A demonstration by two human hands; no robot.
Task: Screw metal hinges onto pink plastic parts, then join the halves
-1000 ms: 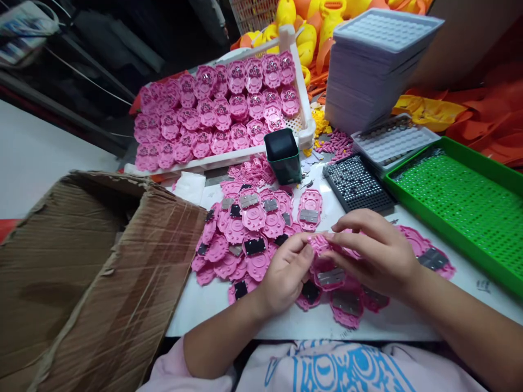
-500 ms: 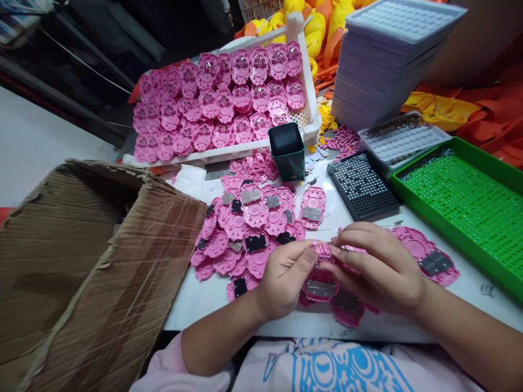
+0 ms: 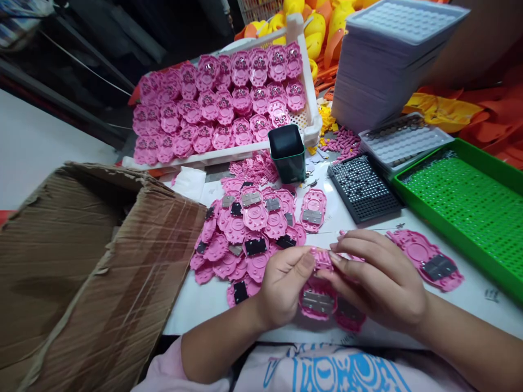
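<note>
A small pink plastic part (image 3: 322, 260) is pinched between both hands above the white table. My left hand (image 3: 285, 283) grips its left side with thumb and forefinger. On its right side, the fingertips of my right hand (image 3: 378, 277) close on the same part. Just below the hands lies a pink plate with a grey metal cover (image 3: 317, 301), with another partly hidden under my right hand. A heap of pink plates with black or grey covers (image 3: 255, 245) is left of my left hand. To the right lies one more pink plate (image 3: 420, 251).
An open cardboard box (image 3: 134, 261) stands at the left. Behind are a white crate (image 3: 312, 103) of pink parts, a dark square cup (image 3: 287, 163) and a stack of white trays (image 3: 368, 71). At right are a black grid tray (image 3: 363, 188) and a green tray (image 3: 469, 218).
The small pink part between my fingers has tilted, showing more of its face. My right hand and the plates under the hands have shifted slightly.
</note>
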